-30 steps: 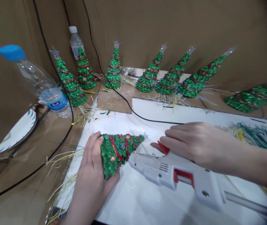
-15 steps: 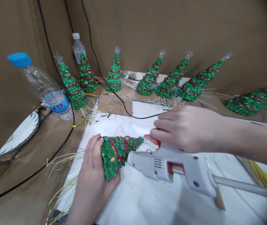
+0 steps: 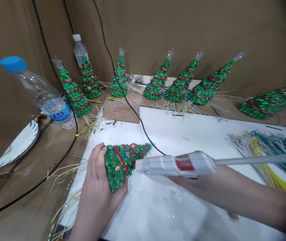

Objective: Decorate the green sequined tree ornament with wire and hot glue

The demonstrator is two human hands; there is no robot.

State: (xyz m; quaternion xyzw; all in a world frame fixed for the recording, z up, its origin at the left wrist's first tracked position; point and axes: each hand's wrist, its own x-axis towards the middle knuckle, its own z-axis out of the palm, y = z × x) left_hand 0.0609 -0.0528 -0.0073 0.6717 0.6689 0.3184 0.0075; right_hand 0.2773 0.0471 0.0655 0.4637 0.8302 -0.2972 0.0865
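My left hand (image 3: 99, 187) is closed around the base of a small green Christmas tree (image 3: 120, 164) with red garland and tiny ornaments. The tree lies on its side, its tip pointing right. A white hot glue gun (image 3: 163, 164) comes in from the right, its nozzle at the tree's lower right side; I cannot tell whether it touches. My right hand (image 3: 185, 182) grips the glue gun from below, with its fingers mostly hidden behind the body. A long glue stick (image 3: 253, 160) juts out of the gun's rear.
Several finished-looking trees with clear stars, such as one tree (image 3: 119, 78), stand along the back. A blue-capped bottle (image 3: 57, 110) leans at left beside a paper plate (image 3: 17, 144). Yellow and green wire bundles (image 3: 271, 160) lie right. A black cord (image 3: 130, 103) crosses the white board (image 3: 183, 130).
My right hand has swung from above the glue gun to below it, rolling the gun over. The nozzle stays by the tree. My left hand keeps its hold.
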